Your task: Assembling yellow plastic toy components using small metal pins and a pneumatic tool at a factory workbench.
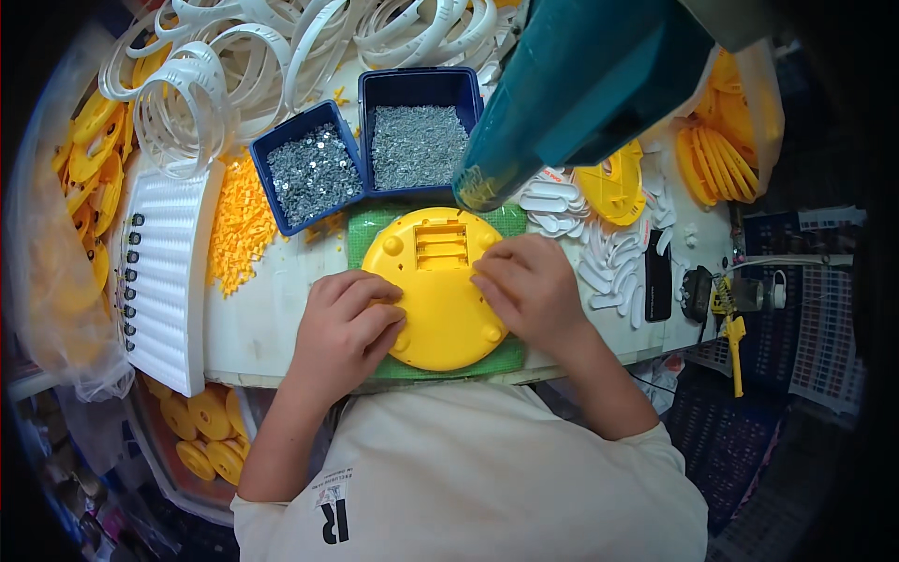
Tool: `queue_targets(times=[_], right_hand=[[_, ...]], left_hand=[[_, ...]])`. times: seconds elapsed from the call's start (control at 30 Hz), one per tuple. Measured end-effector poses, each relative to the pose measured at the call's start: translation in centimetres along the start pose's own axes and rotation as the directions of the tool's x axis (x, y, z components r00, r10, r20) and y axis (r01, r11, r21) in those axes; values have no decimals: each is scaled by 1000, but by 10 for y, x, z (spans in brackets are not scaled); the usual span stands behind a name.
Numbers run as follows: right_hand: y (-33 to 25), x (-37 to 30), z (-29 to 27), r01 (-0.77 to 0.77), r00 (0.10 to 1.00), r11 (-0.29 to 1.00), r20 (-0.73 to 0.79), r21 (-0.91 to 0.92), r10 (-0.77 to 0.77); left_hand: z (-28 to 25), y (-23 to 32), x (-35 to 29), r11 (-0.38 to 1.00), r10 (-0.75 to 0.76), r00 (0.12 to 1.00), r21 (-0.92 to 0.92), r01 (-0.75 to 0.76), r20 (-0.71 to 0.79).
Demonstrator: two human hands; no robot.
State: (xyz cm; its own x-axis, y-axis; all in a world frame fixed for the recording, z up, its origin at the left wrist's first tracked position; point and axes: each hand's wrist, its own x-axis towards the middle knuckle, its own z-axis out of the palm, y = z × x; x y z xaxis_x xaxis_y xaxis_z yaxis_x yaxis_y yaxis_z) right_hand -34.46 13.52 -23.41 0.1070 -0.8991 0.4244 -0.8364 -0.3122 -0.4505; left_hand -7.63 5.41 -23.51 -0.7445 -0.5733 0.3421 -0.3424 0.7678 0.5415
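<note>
A round yellow plastic housing [435,314] lies in front of me on a green mat [510,220], its open battery compartment [441,247] at the far side. Several rounded feet stick up from its face. My left hand [348,317] rests at the housing's left edge with curled fingers, closed on that rim. Over the right part of the housing, my right hand [532,288] has thumb and fingers drawn together in a pinch. Whatever is between those fingertips is too small or hidden to make out.
Blue bins of washers [314,169] and screws [417,145] stand beyond the mat. A teal tool [571,94] hangs above them. Orange pieces [245,225] and a white ribbed tray [169,272] lie left; white plastic parts [609,267] and a black phone [658,276] lie right.
</note>
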Motion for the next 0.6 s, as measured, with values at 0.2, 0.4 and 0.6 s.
queue_targets(times=[0.2,0.4,0.6], right_hand=[[29,38,-4,-55,993,997,-101,54,60],[55,106,14,10,990,990,-135,-143,-30],[95,130,45,250,962,913,-27,-323,-273]], left_hand=[[-6,-3,3,998,53,997,22,-54,57],[-21,-9,10,994,44,991,-104,-31,126],[-18,-42,75,997,79,987,-1,-80,-140]])
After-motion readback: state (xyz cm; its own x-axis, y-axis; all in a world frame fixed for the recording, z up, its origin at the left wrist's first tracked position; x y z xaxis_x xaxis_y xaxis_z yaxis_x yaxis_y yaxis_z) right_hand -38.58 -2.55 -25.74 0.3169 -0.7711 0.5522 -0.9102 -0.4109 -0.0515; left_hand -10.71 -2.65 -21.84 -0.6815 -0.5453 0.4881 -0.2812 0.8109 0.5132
